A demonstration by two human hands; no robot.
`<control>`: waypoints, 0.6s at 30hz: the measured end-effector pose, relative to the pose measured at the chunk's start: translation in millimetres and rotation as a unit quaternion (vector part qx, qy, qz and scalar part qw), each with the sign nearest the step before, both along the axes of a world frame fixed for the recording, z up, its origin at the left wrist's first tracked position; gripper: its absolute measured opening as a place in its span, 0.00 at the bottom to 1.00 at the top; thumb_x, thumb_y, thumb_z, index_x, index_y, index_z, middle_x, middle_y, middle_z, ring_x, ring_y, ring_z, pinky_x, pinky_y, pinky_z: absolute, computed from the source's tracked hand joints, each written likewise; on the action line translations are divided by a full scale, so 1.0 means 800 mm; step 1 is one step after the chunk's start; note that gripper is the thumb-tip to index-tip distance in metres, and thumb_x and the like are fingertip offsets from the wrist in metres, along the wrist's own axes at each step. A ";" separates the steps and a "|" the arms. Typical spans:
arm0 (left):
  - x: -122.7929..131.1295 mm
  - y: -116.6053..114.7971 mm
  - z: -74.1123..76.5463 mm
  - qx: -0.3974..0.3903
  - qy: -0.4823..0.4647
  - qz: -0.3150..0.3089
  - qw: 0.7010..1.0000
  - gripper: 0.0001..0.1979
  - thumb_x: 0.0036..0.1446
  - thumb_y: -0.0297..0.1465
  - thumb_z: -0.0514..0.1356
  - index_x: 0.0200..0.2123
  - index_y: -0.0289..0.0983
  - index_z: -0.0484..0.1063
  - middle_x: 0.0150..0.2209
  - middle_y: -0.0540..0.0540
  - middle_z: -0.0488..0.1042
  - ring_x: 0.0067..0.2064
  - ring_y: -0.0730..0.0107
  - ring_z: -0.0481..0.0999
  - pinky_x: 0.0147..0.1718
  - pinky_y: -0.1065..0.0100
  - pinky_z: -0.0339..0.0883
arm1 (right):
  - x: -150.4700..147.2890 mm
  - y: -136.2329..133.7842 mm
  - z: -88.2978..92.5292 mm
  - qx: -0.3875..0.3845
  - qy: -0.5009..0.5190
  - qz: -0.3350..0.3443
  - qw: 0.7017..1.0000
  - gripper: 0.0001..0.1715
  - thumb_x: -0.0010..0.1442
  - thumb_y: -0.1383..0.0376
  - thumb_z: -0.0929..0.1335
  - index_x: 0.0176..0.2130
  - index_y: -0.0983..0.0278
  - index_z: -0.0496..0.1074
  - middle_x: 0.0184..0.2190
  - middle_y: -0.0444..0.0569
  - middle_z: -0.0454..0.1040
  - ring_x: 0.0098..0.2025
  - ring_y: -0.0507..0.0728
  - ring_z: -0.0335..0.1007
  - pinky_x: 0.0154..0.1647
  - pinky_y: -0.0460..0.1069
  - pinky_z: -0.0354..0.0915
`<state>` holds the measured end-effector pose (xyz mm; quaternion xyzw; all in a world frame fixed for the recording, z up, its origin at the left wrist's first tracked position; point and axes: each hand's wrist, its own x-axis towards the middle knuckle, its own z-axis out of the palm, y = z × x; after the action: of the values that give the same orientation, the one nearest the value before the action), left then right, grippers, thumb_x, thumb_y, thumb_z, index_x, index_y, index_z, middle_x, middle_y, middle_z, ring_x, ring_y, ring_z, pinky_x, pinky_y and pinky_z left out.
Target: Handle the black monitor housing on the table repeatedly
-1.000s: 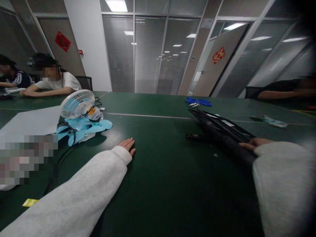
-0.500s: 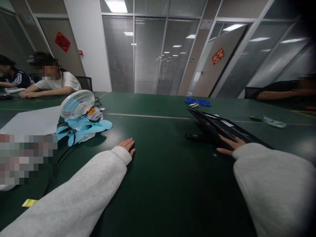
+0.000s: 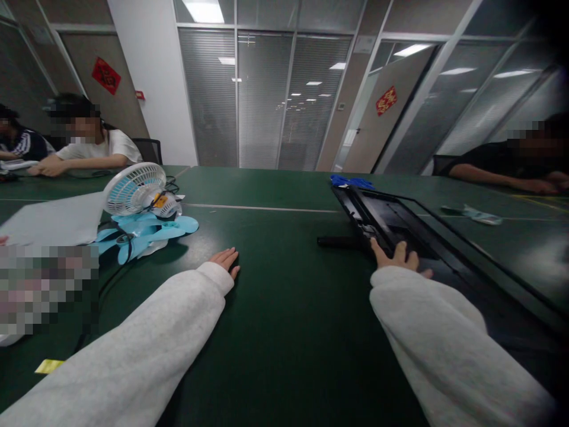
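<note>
On the bench, right side: black panel, wide and flat, runs from mid-bench toward the near-right edge of view; looks to lie flat on the bench, tho a slight tilt can't be ruled out.
Right hand: right hand palm-down on the panel's near-left corner, fingers spread; grip released, resting on it, not closed round anything.
Left hand: left hand flat on bare bench, grip released, holds nothing; well apart from the panel.
Side stub: short black bar sticks out left of the panel, just beside the right hand.
Handling (est.): stiff, rigid frame; prob. moderately heavy for its thickness; glossy face reflects light, so likely slippery and scratch-prone, poss. fragile like a screen.
Where to hold (est.): outer frame edges, both hands on opposite long sides; avoid inner face and stub.
Nearby: small fan w/ blue base and a paper sheet at left; blue item behind the panel; co-workers seated far left and far right.
</note>
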<state>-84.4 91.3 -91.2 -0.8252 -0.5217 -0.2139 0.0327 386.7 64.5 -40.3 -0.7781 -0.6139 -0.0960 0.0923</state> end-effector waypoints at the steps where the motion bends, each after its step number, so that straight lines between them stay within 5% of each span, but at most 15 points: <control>1: 0.001 -0.001 0.001 0.002 0.001 0.000 1.000 0.22 0.56 0.35 0.55 0.53 0.32 0.67 0.56 0.37 0.66 0.56 0.55 0.66 0.56 0.56 0.61 | -0.008 0.007 -0.005 0.012 0.000 -0.040 0.999 0.33 0.62 0.62 0.54 0.65 0.52 0.45 0.64 0.68 0.37 0.63 0.83 0.33 0.44 0.81 0.40; 6: 0.004 -0.003 0.003 0.008 -0.001 0.000 1.000 0.22 0.56 0.34 0.55 0.53 0.29 0.68 0.55 0.35 0.67 0.55 0.54 0.67 0.56 0.55 0.62 | -0.034 0.026 -0.016 0.047 -0.006 -0.102 0.994 0.34 0.56 0.65 0.62 0.60 0.49 0.57 0.64 0.59 0.47 0.63 0.79 0.41 0.48 0.79 0.46; 13: 0.006 -0.004 0.000 0.018 -0.011 0.010 1.000 0.21 0.56 0.34 0.55 0.52 0.33 0.68 0.55 0.38 0.67 0.55 0.55 0.67 0.55 0.55 0.62 | -0.059 0.004 -0.013 0.098 -0.016 0.012 0.995 0.37 0.56 0.65 0.60 0.62 0.42 0.52 0.65 0.51 0.46 0.62 0.75 0.45 0.50 0.74 0.53; 18: 0.008 -0.005 0.000 0.022 -0.020 0.012 0.999 0.21 0.55 0.34 0.55 0.52 0.34 0.68 0.55 0.38 0.67 0.55 0.55 0.67 0.55 0.55 0.62 | -0.084 -0.009 0.003 0.053 -0.039 0.114 0.991 0.48 0.51 0.69 0.63 0.63 0.39 0.43 0.67 0.46 0.37 0.62 0.75 0.46 0.52 0.72 0.55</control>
<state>-77.7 87.6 -91.3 -0.8134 -0.5274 -0.2415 0.0430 319.9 57.1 -38.0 -0.6930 -0.6954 -0.1475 0.1200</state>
